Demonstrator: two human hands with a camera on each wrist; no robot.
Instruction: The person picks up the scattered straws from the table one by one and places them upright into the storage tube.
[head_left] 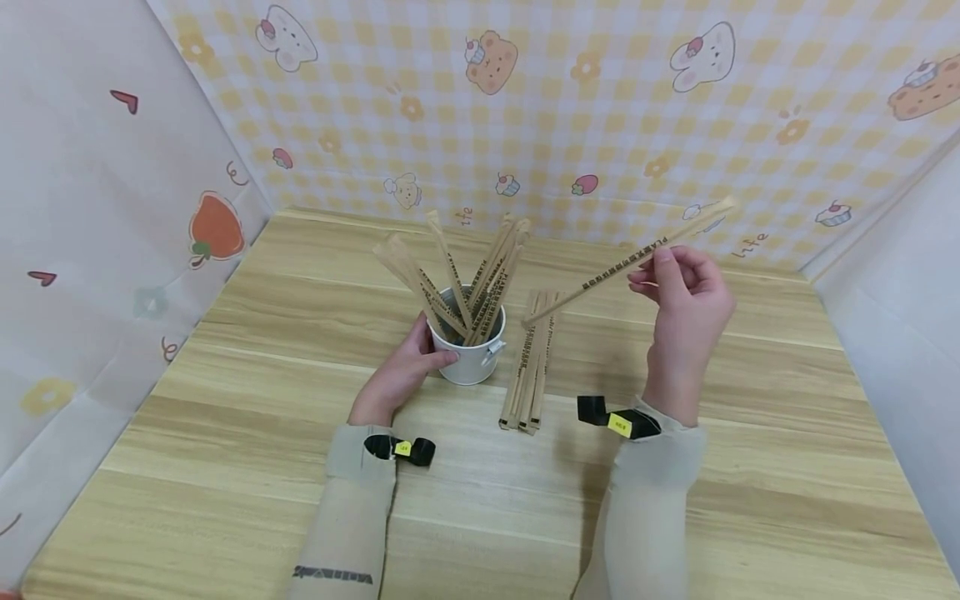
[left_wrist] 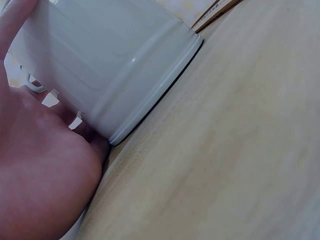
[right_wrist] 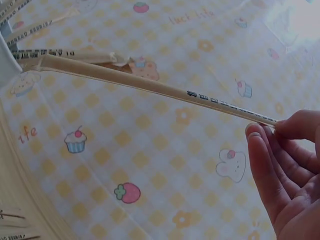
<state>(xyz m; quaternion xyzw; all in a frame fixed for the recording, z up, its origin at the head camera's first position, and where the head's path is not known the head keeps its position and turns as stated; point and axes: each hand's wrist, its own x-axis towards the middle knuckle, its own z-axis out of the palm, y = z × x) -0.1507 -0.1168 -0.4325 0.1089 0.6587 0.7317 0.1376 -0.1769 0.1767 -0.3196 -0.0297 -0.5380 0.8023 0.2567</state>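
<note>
A small white metal cup [head_left: 471, 360] stands on the wooden table [head_left: 225, 417] and holds several paper-wrapped chopstick pairs [head_left: 480, 279] fanned upward. My left hand [head_left: 405, 367] grips the cup's left side; the left wrist view shows the cup wall [left_wrist: 115, 65] against the palm. My right hand [head_left: 686, 292] is raised right of the cup and pinches one wrapped pair [head_left: 630, 260] tilted in the air, its low end near the cup's rim. The right wrist view shows that pair [right_wrist: 150, 85] between the fingertips [right_wrist: 260, 135].
A bundle of several more wrapped pairs [head_left: 531, 362] lies flat on the table just right of the cup. Patterned cloth walls [head_left: 570, 108] close in the back and both sides. Black wrist straps [head_left: 618, 421] sit on both sleeves.
</note>
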